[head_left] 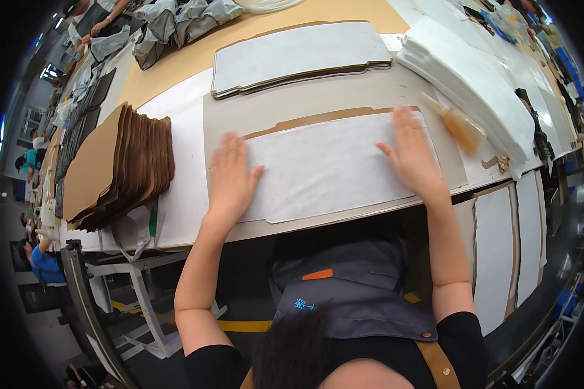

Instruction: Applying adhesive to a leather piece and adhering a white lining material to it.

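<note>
In front of me lies a white sheet [324, 165] over a brown board [334, 117], whose far edge shows past the sheet. My left hand [232, 175] rests at the sheet's left end, fingers stretched out and thumb apart. At the right end my right hand [412, 152] lies flat, its thumb spread inward over the sheet. Neither hand holds anything. Beyond them sits a stack of similar white-faced boards [298, 57] with brown edges. A squeeze bottle [462, 129] of amber liquid lies to the right of my right hand, its nozzle pointing toward the far left.
At left stands a thick stack of brown cut boards [100, 162]. A pile of white sheets [464, 87] lies at right. Grey fabric pieces [182, 26] are at the far left. White-faced panels [493, 253] lean below the table's right edge. Other people work farther left.
</note>
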Available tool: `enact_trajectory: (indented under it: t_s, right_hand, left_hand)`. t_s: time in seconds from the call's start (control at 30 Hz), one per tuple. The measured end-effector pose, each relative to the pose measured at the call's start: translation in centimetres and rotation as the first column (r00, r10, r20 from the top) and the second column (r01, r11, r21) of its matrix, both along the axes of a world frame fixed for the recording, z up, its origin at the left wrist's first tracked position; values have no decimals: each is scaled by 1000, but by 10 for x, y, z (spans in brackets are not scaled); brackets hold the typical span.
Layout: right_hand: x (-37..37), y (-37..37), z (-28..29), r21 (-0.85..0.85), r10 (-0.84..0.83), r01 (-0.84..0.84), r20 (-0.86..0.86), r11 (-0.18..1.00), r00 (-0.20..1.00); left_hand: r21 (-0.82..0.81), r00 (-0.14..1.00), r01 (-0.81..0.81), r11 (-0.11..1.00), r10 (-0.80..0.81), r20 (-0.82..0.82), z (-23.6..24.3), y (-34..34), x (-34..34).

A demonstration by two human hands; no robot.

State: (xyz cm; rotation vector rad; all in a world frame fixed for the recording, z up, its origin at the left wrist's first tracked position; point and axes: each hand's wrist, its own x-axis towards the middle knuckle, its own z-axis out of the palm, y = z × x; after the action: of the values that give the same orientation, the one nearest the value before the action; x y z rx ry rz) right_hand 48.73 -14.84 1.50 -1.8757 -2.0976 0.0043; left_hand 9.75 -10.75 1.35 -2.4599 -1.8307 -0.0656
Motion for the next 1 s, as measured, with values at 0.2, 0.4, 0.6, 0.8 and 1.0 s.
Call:
enact_trajectory:
  t_s: [0.2,0.4,0.6,0.8,1.0]
  right_hand:
    - [-57,31,3,-43,446,-450,-82,892,891]
    - [-17,2,7,-61,207,-213,-86,975,975]
    - [-32,-79,37,-163,232,-264,-191,951,954]
    - [-36,-114,15,-191,210,-218,-61,957,976]
    - [-34,-116,5,-61,223,-225,-40,972,974]
  left_hand:
    - [-22,731,585,811,-516,446,-6,21,76]
    - [55,924,348,936,-352,146,1,10,29]
    - [-77,960,231,970,-214,181,13,-71,-19]
    - [-87,972,85,993,-64,227,8,-137,-16]
    - [-30,891,276,961,-244,383,2,-152,35]
